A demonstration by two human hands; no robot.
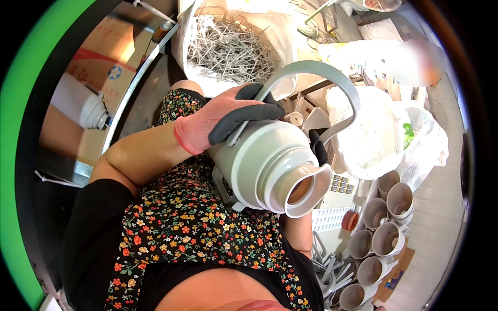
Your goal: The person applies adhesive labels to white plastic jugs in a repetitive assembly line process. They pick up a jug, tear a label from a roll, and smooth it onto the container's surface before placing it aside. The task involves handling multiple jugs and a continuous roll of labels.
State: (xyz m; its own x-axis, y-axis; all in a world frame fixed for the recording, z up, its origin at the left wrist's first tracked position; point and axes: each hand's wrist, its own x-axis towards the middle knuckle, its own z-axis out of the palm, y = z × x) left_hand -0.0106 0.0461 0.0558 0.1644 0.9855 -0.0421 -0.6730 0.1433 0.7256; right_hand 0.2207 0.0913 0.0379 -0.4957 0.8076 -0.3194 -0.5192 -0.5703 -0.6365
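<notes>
I hold a pale grey jug-shaped flask body (259,155) tilted over my lap, its open mouth (303,189) facing me and to the right. A curved grey handle (332,78) arches over its far side. My left hand (218,122), in a pink glove with black fingers, grips the flask's upper side near the handle's base. My right hand (317,147) is mostly hidden behind the flask; only black gloved fingertips show at its right side, pressed against it. My lap is covered by a flowered dress (192,223).
An open white bag of several metal pins (228,49) lies beyond my knees. White plastic bags (373,135) sit at right. Several pale flask collars (381,233) are stacked at lower right beside loose grey handles (327,269) and a keypad device (340,189). Cardboard boxes (104,57) stand at left.
</notes>
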